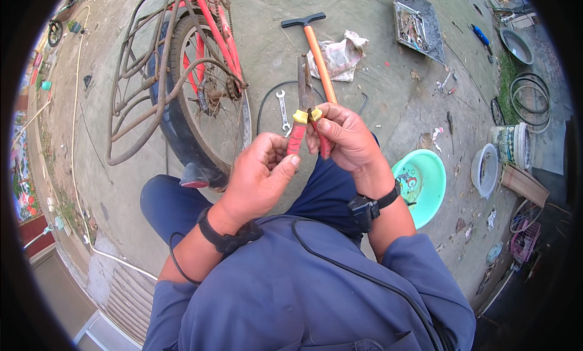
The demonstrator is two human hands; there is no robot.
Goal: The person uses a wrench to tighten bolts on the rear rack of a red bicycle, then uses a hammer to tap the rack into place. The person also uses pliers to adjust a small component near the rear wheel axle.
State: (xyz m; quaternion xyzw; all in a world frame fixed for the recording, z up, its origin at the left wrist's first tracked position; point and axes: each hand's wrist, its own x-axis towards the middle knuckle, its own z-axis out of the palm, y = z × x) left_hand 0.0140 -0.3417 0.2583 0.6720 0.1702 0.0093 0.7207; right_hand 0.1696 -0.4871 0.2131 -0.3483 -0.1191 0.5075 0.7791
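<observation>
A pair of long-nosed pliers (305, 95) with red and yellow handles is held up before me, its jaws pointing away. My left hand (256, 176) grips the left handle between thumb and fingers. Around the other handle close the fingers of my right hand (347, 139). The jaws look slightly apart, with nothing visible between them. Beyond the pliers lie an open-ended wrench (283, 110), an orange-handled tool with a black T-shaped head (320, 62) and a stained cloth (343, 58). A red bicycle's rear wheel (209, 102) stands to the left.
The bicycle's rusty rack (159, 105) juts out at the left. A mint-green basin (434, 196) with small parts inside sits by my right knee. Farther right are a metal tool tray (434, 44), a bucket (513, 144), a pale tub (486, 170) and a grey basin (517, 46).
</observation>
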